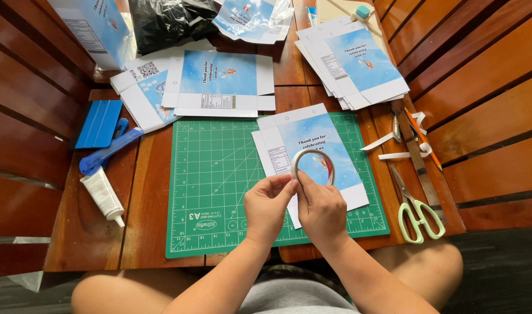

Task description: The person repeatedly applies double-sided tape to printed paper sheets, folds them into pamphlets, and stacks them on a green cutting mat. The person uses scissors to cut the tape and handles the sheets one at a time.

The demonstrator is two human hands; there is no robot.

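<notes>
Both hands hold a thin roll of white tape (312, 156) upright above a green cutting mat (213, 192). My left hand (268, 206) pinches the roll's lower left edge with thumb and fingertips. My right hand (322, 209) grips the roll's lower edge from the right, its fingers meeting the left hand's. Under the roll lies a flat printed blue-and-white paper box template (312, 145), part on the mat.
Green-handled scissors (418, 215), a metal ruler (420, 163), an orange pencil (422, 136) and paper strips lie right of the mat. Stacks of printed templates (353, 64) (219, 81) sit at the back. A glue tube (103, 195), blue cutter (106, 152) and blue squeegee (98, 123) lie left.
</notes>
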